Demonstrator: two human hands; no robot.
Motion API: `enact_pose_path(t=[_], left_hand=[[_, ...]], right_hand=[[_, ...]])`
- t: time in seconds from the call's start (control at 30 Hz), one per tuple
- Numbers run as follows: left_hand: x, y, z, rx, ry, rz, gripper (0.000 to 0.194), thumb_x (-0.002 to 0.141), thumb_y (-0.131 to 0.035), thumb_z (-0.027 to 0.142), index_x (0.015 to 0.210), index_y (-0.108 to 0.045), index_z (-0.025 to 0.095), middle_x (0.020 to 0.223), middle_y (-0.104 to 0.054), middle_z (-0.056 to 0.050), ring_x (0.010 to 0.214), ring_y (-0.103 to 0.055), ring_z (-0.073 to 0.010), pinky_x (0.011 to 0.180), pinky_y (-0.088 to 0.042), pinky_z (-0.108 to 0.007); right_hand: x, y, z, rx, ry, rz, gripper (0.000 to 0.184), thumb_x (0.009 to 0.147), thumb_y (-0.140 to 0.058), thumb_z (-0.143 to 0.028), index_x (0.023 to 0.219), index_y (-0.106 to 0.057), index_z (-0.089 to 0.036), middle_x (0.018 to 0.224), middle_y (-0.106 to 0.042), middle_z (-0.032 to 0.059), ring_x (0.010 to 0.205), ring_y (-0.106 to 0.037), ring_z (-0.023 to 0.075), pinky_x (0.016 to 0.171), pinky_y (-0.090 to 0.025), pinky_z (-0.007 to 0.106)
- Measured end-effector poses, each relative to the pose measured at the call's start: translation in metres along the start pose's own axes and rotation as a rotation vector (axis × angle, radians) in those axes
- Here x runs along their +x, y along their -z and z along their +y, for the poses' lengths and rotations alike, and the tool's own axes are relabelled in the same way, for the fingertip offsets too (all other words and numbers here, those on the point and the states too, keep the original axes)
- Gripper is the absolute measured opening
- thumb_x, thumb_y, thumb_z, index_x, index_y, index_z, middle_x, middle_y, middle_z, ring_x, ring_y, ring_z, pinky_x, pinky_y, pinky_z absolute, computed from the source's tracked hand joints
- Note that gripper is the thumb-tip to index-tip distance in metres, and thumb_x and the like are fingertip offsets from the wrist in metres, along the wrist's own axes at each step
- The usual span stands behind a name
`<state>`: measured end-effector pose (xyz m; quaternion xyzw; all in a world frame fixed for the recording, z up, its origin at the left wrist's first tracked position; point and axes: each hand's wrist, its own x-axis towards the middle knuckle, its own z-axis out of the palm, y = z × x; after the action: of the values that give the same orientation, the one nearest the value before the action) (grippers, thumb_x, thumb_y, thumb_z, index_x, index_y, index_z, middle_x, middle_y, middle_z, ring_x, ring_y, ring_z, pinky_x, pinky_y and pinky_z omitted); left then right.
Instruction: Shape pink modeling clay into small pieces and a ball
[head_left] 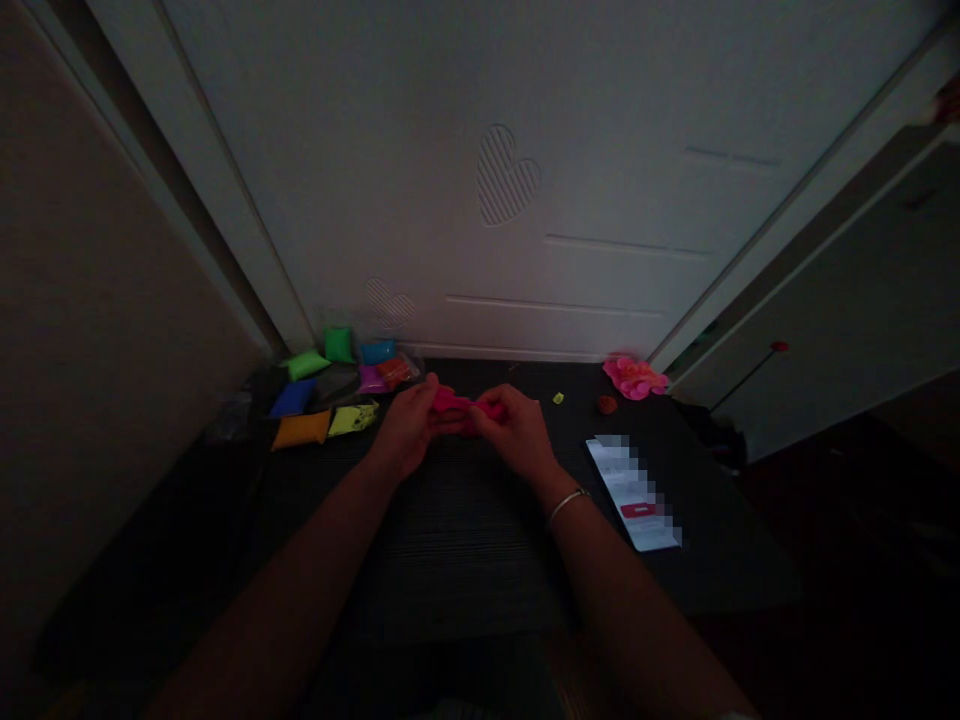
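Note:
Both of my hands meet over the dark table, holding a lump of bright pink modelling clay (450, 401) between them. My left hand (409, 425) is closed around its left part, thumb on top. At the other end, my right hand (517, 425) pinches the clay between thumb and fingers; a bracelet circles that wrist. Parts of the clay are hidden behind the fingers. A small yellow piece (558, 398) and a reddish-brown ball (607, 405) lie to the right of my right hand. Behind them sits a pink, petal-like clay cluster (635, 378).
Several coloured clay packets, including an orange one (301, 430), a blue one (293, 398) and a green one (339, 345), lie at the table's back left. A lit phone (634, 495) rests on the right. A white panel with carved hearts (506, 177) rises behind the table (457, 540).

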<state>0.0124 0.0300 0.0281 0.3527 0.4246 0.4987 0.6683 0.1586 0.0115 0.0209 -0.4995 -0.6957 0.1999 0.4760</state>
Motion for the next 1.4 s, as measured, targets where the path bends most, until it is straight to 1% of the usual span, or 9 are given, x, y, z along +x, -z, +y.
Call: enact_pose_path(t=[0.27,0.43,0.53,0.63,0.83,0.97,1.07,1.27,1.4], left_hand=[[0.002,0.003,0.000,-0.213,0.019,-0.009,0.021,0.083,-0.046,0.034,0.081,-0.053,0.015,0.069,-0.063,-0.002,0.060,-0.062,-0.0129,0.062,-0.052,-0.030],[0.001,-0.001,0.001,-0.313,-0.020,-0.061,0.025,0.085,-0.041,0.036,0.081,-0.054,0.015,0.071,-0.061,-0.002,0.075,-0.063,-0.0153,0.074,-0.049,-0.033],[0.002,0.000,0.003,-0.369,-0.061,-0.022,0.021,0.086,-0.040,0.032,0.078,-0.052,0.017,0.071,-0.059,0.000,0.076,-0.061,-0.0127,0.078,-0.048,-0.031],[0.003,0.002,0.005,-0.391,-0.064,-0.017,0.019,0.085,-0.042,0.032,0.077,-0.050,0.018,0.062,-0.052,0.004,0.054,-0.053,-0.0061,0.067,-0.048,-0.024],[-0.003,-0.001,0.003,0.133,-0.159,-0.020,0.032,0.077,-0.048,0.047,0.076,-0.056,0.017,0.057,-0.048,0.004,0.040,-0.037,-0.0050,0.037,-0.025,-0.017],[-0.011,-0.007,-0.004,0.619,-0.199,-0.302,0.022,0.068,-0.061,0.036,0.080,-0.064,0.018,0.065,-0.059,0.000,0.055,-0.048,-0.0101,0.049,-0.034,-0.020],[-0.011,-0.007,-0.009,0.673,-0.131,-0.445,0.022,0.068,-0.060,0.037,0.075,-0.065,0.017,0.066,-0.061,0.000,0.058,-0.050,-0.0122,0.053,-0.035,-0.022],[0.006,0.008,-0.003,0.548,-0.276,-0.085,0.030,0.075,-0.049,0.044,0.066,-0.060,0.017,0.068,-0.060,-0.002,0.067,-0.052,-0.0142,0.063,-0.038,-0.024],[0.016,0.020,-0.003,0.949,-0.246,0.019,0.042,0.075,-0.043,0.049,0.050,-0.055,0.018,0.049,-0.048,-0.001,0.054,-0.046,-0.0158,0.055,-0.033,-0.026]], right_hand=[[-0.001,-0.004,-0.004,0.313,-0.092,0.107,0.023,0.066,-0.065,-0.031,0.065,-0.045,-0.019,0.067,-0.053,-0.0032,0.060,-0.050,0.0097,0.056,-0.041,0.022],[0.003,-0.004,0.000,0.410,-0.161,0.185,0.021,0.069,-0.060,-0.024,0.089,-0.053,-0.020,0.089,-0.062,0.0016,0.072,-0.056,0.0116,0.060,-0.045,0.025],[0.004,-0.003,0.000,0.575,-0.268,0.087,0.030,0.070,-0.059,-0.027,0.099,-0.054,-0.021,0.089,-0.063,0.0022,0.059,-0.055,0.0092,0.047,-0.042,0.021],[0.002,-0.004,-0.001,0.635,-0.327,-0.107,0.037,0.070,-0.060,-0.030,0.105,-0.055,-0.020,0.072,-0.061,-0.0022,0.044,-0.047,0.0050,0.038,-0.035,0.017],[0.002,-0.002,-0.001,0.553,-0.299,-0.094,0.035,0.078,-0.049,-0.045,0.092,-0.063,-0.016,0.046,-0.043,-0.0075,0.038,-0.038,0.0041,0.037,-0.028,0.017],[0.005,-0.001,0.001,0.681,-0.281,0.124,0.043,0.077,-0.048,-0.052,0.055,-0.053,-0.016,0.040,-0.037,-0.0070,0.036,-0.032,0.0040,0.035,-0.024,0.018],[0.007,0.001,0.000,0.845,-0.300,0.250,0.049,0.076,-0.048,-0.055,0.046,-0.038,-0.018,0.037,-0.030,-0.0081,0.034,-0.026,0.0038,0.034,-0.022,0.018],[0.010,0.009,0.002,1.035,-0.499,0.289,0.038,0.076,-0.049,-0.051,0.059,-0.050,-0.017,0.046,-0.042,-0.0059,0.033,-0.031,0.0031,0.029,-0.018,0.016],[0.010,0.010,0.006,1.057,-0.592,0.240,0.025,0.075,-0.052,-0.041,0.084,-0.059,-0.018,0.069,-0.059,-0.0008,0.036,-0.043,0.0031,0.028,-0.020,0.015]])
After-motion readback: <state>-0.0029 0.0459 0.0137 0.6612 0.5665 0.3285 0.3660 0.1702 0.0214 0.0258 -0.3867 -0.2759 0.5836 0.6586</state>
